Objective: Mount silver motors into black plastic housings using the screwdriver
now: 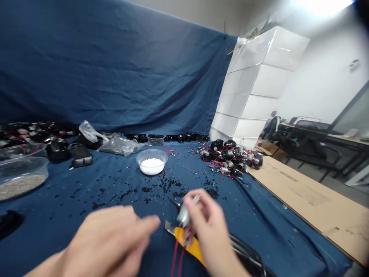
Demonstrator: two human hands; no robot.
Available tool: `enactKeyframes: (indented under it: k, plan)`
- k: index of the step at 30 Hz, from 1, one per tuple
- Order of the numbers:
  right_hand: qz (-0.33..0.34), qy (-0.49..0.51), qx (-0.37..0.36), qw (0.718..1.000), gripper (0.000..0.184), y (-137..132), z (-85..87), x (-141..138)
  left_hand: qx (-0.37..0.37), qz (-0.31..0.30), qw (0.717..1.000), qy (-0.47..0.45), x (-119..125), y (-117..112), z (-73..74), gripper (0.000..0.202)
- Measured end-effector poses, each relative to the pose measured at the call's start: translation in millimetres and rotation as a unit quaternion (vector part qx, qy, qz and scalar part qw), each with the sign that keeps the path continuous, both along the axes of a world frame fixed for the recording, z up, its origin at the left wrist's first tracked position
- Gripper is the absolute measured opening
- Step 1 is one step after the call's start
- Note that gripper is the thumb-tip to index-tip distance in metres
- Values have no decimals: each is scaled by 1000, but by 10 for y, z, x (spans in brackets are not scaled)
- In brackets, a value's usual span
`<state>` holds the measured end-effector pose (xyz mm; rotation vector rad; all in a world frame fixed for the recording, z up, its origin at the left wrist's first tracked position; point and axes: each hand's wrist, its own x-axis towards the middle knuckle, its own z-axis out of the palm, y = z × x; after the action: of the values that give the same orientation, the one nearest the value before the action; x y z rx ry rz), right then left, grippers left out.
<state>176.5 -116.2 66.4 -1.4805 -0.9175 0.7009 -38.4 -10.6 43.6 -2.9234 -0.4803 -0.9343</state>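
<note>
Head view: your right hand (pixel 206 221) holds a silver part (pixel 184 215) over the yellow cutter (pixel 196 252)

Your right hand has thumb and fingers closed around the silver part, which sits just above the yellow cutter's front end; two red wires (pixel 175 256) hang from it across that end. Your left hand (pixel 112 234), to the left of the yellow cutter, is blurred, its index finger pointing toward the cutter and the other fingers curled; you can't tell from here whether it grips anything. The cutter's blade (pixel 169 227) is bare and lies between your two hands.

The step in hand looks like handling this one silver part with its wires. The next move seems to call for a steady right-hand pinch, the wires kept untangled, and your left fingers coming in clear of the blade.

Right of the yellow cutter, a black tool (pixel 245 250) lies partly behind your right wrist. Beyond the cutter, small black pieces (pixel 173 186) are scattered over the blue cloth (pixel 281 238), and past them stands a clear bowl (pixel 138 158) of white granules (pixel 152 164). Beyond the cutter to the right is a heap of wired parts (pixel 227 157); farther right runs a cardboard sheet (pixel 307 200). Far left of the cutter stands a clear tub (pixel 24 167) of greyish grains (pixel 21 186).
</note>
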Motion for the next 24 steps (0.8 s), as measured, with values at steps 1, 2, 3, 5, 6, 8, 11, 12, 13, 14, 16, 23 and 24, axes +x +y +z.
enactKeyframes:
  k: [1, 2, 3, 5, 6, 8, 11, 12, 13, 14, 16, 23, 24]
  plan:
    - [39, 41, -35, 998, 45, 23, -156, -173, -33, 12, 999, -29, 44, 145, -16, 25]
    - [74, 70, -59, 993, 52, 53, -298, -308, -94, 37, 993, -61, 81, 297, -48, 22]
    - [100, 87, -76, 988, 53, 87, -418, -404, -111, 65, 989, -71, 105, 448, -96, 23]
    - [148, 104, -100, 978, 53, 145, -573, -489, -132, 104, 984, -54, 110, 712, -214, 28]
    - [159, 99, -105, 977, 51, 165, -611, -486, -147, 120, 981, -34, 94, 818, -272, 29]
    - [158, 68, -103, 980, 45, 186, -634, -422, -173, 150, 973, -10, 42, 969, -359, 30]
    - [153, 10, -97, 983, 32, 185, -611, -277, -208, 185, 961, 8, -10, 1068, -405, 30]
    - [157, -13, -96, 983, 28, 177, -599, -238, -218, 189, 957, 16, -12, 1076, -405, 30]
    - [160, -37, -94, 982, 25, 168, -588, -207, -226, 190, 955, 24, -8, 1075, -403, 30]
    - [161, -63, -91, 981, 22, 159, -578, -186, -233, 186, 954, 32, 0, 1068, -400, 29]
    - [157, -109, -87, 978, 19, 145, -566, -169, -239, 177, 954, 43, 20, 1043, -396, 29]
    - [163, -163, -88, 969, 15, 153, -580, -202, -231, 171, 956, 50, 51, 972, -417, 28]
    - [163, -163, -87, 969, 19, 153, -581, -206, -230, 171, 957, 48, 51, 972, -428, 28]
